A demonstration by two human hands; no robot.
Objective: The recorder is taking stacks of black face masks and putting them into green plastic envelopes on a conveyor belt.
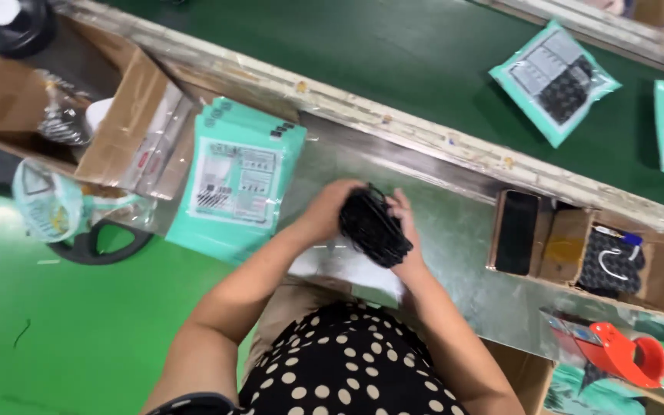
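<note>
From up here I see both of my hands closed around a black woven pouch (373,227), which sits over the metal bench (455,230), just right of the stack of teal packets (236,180). My left hand (324,211) wraps its fingers over the pouch's left end; my right hand (407,238) grips the right end, thumb on top. A white sheet (347,270) lies under the pouch, below and right of the stack. Left of the stack stands an open cardboard box (121,115). Well right of the stack, a shallow cardboard tray (570,246) holds a dark phone (516,232), and a red tape dispenser (624,355) lies beyond it. A sealed teal packet (553,81) rests on the green conveyor belt (393,54), above and right of the stack.
</note>
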